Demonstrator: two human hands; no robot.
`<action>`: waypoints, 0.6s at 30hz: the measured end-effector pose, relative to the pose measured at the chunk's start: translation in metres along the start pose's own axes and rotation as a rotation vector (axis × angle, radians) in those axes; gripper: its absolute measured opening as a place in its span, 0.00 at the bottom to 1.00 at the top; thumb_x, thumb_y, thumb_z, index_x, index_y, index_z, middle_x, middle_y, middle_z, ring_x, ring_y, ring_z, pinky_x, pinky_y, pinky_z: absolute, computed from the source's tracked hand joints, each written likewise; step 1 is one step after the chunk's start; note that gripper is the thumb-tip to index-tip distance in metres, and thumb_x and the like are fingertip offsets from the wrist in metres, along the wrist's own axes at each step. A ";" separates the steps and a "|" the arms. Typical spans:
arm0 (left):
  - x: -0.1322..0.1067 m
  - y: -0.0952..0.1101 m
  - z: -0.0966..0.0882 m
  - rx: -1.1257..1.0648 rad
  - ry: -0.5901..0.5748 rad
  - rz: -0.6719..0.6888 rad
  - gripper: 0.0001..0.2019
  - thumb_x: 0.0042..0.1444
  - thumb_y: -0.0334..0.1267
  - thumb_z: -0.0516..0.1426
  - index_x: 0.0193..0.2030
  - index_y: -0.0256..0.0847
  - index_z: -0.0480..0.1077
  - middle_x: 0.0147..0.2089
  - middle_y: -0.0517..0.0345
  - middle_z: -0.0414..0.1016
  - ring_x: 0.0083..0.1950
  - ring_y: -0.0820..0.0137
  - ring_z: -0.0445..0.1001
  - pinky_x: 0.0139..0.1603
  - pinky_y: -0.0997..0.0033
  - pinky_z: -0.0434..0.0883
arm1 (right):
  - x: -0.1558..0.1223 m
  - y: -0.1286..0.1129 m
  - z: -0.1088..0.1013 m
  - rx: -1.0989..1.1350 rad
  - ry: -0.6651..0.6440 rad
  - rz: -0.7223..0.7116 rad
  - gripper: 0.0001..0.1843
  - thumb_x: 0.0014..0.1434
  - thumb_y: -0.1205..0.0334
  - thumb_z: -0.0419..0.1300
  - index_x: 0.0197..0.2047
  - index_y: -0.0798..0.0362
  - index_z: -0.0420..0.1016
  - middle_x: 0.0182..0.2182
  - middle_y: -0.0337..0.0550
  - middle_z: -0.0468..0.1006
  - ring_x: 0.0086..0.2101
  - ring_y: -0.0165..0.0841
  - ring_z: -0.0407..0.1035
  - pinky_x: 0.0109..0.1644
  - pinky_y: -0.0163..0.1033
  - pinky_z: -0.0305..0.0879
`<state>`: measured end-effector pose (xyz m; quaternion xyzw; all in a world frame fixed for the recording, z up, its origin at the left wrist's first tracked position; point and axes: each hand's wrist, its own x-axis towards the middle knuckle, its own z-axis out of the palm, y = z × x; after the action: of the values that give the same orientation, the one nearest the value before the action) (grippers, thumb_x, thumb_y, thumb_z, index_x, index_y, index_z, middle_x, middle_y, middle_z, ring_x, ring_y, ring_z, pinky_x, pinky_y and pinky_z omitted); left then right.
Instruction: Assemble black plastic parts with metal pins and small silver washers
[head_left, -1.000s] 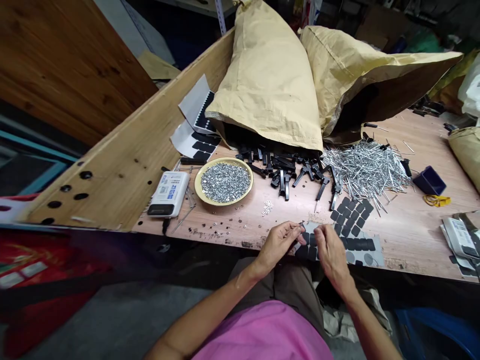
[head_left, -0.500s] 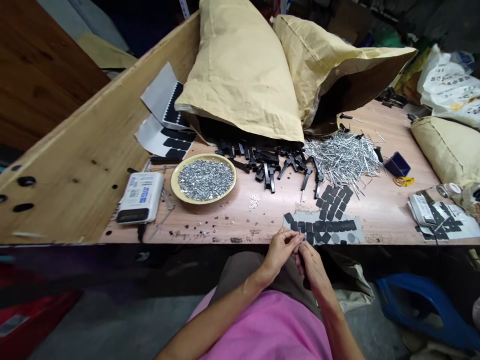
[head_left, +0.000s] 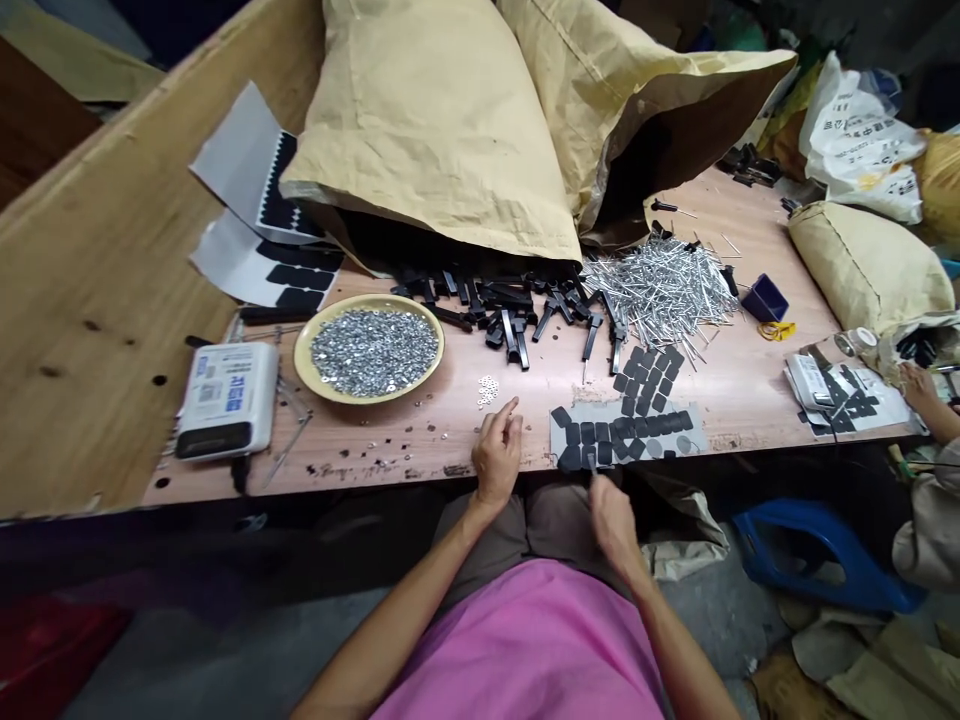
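Observation:
My left hand (head_left: 497, 455) is over the table's front edge, index finger stretched forward and the other fingers partly bent. Nothing shows in it. Just beyond its fingertips is a small cluster of white washers (head_left: 488, 391). My right hand (head_left: 613, 518), slightly blurred, is closed in front of the table edge. A thin grey piece (head_left: 591, 463) sticks up from its fingers; the rest of it is hidden in the hand. Behind it lies a grey backing sheet (head_left: 694, 440) with black pads (head_left: 601, 431), most of them rounded squares.
A yellow bowl (head_left: 300, 370) of small metal parts stands left, beside a white power bank (head_left: 229, 400). Black plastic parts (head_left: 517, 335) and a heap of metal pins (head_left: 660, 290) lie below large paper sacks (head_left: 442, 130). Another person's hand (head_left: 921, 390) is at far right.
My hands, together before, are now apart: the left has moved left and forward towards the washers, the right slightly down. The view has shifted, and another person's hand has appeared at the right.

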<state>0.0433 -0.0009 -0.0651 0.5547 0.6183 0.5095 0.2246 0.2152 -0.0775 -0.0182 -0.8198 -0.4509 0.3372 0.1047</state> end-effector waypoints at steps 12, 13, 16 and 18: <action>0.005 -0.002 -0.001 -0.039 0.024 -0.080 0.15 0.59 0.40 0.51 0.48 0.37 0.72 0.30 0.56 0.73 0.29 0.72 0.69 0.34 0.72 0.68 | 0.002 -0.009 -0.001 0.451 -0.247 0.141 0.17 0.55 0.50 0.43 0.20 0.49 0.54 0.11 0.27 0.48 0.13 0.24 0.41 0.17 0.31 0.42; 0.005 -0.002 -0.002 -0.042 0.022 -0.087 0.16 0.59 0.40 0.51 0.48 0.36 0.72 0.30 0.56 0.72 0.29 0.72 0.68 0.34 0.72 0.68 | 0.001 -0.010 0.001 0.481 -0.271 0.167 0.18 0.56 0.49 0.41 0.20 0.49 0.54 0.10 0.26 0.45 0.13 0.23 0.39 0.16 0.30 0.40; 0.006 -0.001 -0.004 -0.051 0.017 -0.100 0.16 0.58 0.40 0.51 0.49 0.36 0.71 0.30 0.57 0.72 0.29 0.72 0.68 0.34 0.72 0.68 | -0.008 -0.017 0.014 0.541 -0.379 0.208 0.17 0.54 0.47 0.44 0.21 0.49 0.55 0.09 0.25 0.47 0.11 0.22 0.39 0.14 0.29 0.38; 0.006 0.000 -0.006 -0.057 0.010 -0.101 0.16 0.58 0.39 0.52 0.49 0.36 0.71 0.29 0.58 0.71 0.28 0.73 0.68 0.33 0.72 0.68 | -0.013 -0.022 0.024 0.582 -0.442 0.217 0.17 0.53 0.47 0.46 0.22 0.49 0.56 0.09 0.25 0.49 0.11 0.21 0.39 0.13 0.28 0.38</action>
<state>0.0369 0.0022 -0.0609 0.5138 0.6318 0.5175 0.2628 0.1802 -0.0788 -0.0196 -0.7063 -0.2583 0.6290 0.1970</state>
